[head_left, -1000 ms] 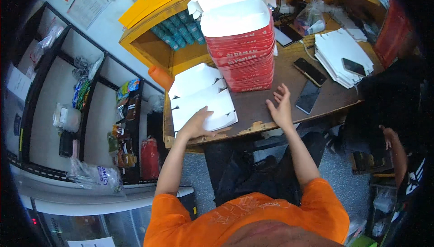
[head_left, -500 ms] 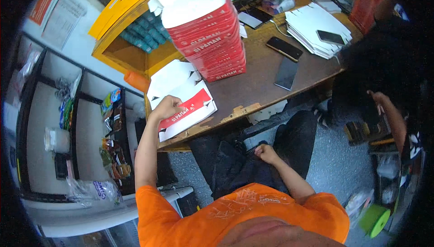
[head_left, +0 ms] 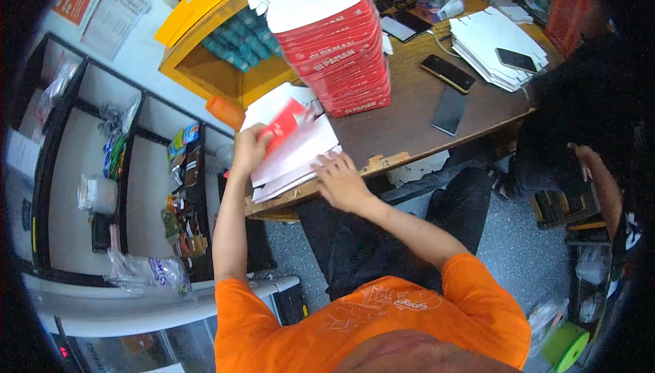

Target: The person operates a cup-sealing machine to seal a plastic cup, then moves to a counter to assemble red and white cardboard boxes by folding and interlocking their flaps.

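At the front left of the brown desk lies a small pile of white cardboard box blanks [head_left: 303,149]. My left hand [head_left: 250,149] is closed on the side of the top blank, a flat carton with a red panel [head_left: 285,124] that is lifted and tilted. The panel is slightly smeared by motion. My right hand [head_left: 343,182] has its fingers spread, their tips touching the near right edge of the white blanks. Just behind the pile rises a tall stack of red-sided boxes [head_left: 344,76] with white tops.
More white blanks [head_left: 488,42] lie at the right with a phone [head_left: 516,60] on top. Another phone [head_left: 447,74] and a dark flat device [head_left: 449,110] rest mid-desk. An orange cylinder [head_left: 225,111] stands by the yellow shelf. A person in dark clothes [head_left: 570,113] sits at right.
My right hand has come up from my lap to the edge of the blanks. My left hand has raised the red-panelled blank off the pile. The whole view has shifted slightly.
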A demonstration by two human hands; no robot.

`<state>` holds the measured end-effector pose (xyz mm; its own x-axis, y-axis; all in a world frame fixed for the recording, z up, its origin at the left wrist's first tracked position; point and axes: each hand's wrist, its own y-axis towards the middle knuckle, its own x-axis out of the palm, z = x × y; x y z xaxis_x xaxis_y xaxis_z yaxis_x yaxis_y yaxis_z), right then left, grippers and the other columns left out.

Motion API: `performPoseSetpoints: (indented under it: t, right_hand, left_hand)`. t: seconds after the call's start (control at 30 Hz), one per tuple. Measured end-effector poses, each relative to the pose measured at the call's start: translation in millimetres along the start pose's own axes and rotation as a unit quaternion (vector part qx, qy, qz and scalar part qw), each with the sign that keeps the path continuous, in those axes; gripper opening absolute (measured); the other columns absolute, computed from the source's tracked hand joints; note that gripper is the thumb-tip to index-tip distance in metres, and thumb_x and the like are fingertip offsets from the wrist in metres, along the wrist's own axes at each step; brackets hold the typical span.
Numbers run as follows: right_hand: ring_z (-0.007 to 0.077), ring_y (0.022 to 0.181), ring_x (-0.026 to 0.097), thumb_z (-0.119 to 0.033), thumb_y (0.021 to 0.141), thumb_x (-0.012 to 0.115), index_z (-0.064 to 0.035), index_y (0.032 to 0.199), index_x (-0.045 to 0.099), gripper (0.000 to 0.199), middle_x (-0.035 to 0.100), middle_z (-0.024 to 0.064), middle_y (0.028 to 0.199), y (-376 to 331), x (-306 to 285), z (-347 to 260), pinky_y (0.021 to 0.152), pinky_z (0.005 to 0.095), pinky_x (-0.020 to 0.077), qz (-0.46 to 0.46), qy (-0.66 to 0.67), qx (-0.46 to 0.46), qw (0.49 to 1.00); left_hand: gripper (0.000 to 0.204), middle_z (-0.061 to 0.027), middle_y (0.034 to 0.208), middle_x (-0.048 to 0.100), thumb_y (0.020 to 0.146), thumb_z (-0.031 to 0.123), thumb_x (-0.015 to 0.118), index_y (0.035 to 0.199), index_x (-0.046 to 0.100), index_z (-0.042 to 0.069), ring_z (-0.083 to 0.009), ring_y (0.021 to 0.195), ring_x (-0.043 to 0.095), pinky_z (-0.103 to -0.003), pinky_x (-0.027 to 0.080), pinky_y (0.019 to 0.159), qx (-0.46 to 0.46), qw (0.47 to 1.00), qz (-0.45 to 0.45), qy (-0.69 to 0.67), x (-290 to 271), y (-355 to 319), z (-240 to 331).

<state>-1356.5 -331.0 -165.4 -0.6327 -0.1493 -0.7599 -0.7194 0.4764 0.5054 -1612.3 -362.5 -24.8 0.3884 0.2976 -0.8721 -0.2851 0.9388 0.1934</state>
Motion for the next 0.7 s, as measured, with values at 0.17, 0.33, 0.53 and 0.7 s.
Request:
performPoseSetpoints:
  t: [0.17,0.33,0.53,0.7]
  right_hand:
    - [0.0364,0.142,0.039,-0.043,0.092,0.067,-0.0073,0.138,0.057,0.059,0.054,0.0146,0.141,-19,-15,15,0.121,0.0619,0.0200,-0.010,0.028,0.025,0.999]
    - [0.0266,0.123,0.058,-0.031,0.095,0.072,-0.0024,0.146,0.035,0.069,0.055,0.0174,0.138,-132,-60,-35,0.098,0.0446,0.0520,-0.156,0.693,0.160,0.686]
    - [0.0231,0.095,0.069,-0.012,0.091,0.066,-0.0027,0.149,0.034,0.067,0.062,0.0162,0.120,-227,-42,-3,0.059,0.0339,0.0623,-0.070,0.640,0.475,0.599]
    - [0.0331,0.110,0.067,0.003,0.086,0.057,-0.0106,0.149,0.047,0.065,0.066,0.0232,0.122,-244,-35,25,0.099,0.0429,0.0506,-0.031,0.460,0.222,0.859]
  left_hand:
    - [0.014,-0.0131,0.083,0.072,0.094,0.012,0.068,0.097,0.073,-0.001,-0.0230,0.076,0.067,-0.036,0.053,0.074,0.058,0.963,0.262,-0.036,-63,-55,76]
    - [0.009,-0.0090,0.098,0.071,0.092,0.011,0.073,0.090,0.074,0.002,-0.0179,0.092,0.068,-0.031,0.054,0.079,-0.056,0.964,-0.215,-0.145,25,-200,155]
    - [0.048,-0.0149,0.108,0.071,0.103,0.045,0.059,0.117,0.066,0.000,-0.0265,0.103,0.070,-0.038,0.059,0.086,-0.250,0.823,-0.341,-0.380,205,-262,134]
    - [0.088,-0.0215,0.093,0.072,0.100,0.074,0.032,0.106,0.063,-0.009,-0.0291,0.081,0.075,-0.040,0.063,0.075,-0.398,0.735,-0.337,-0.434,228,-193,144]
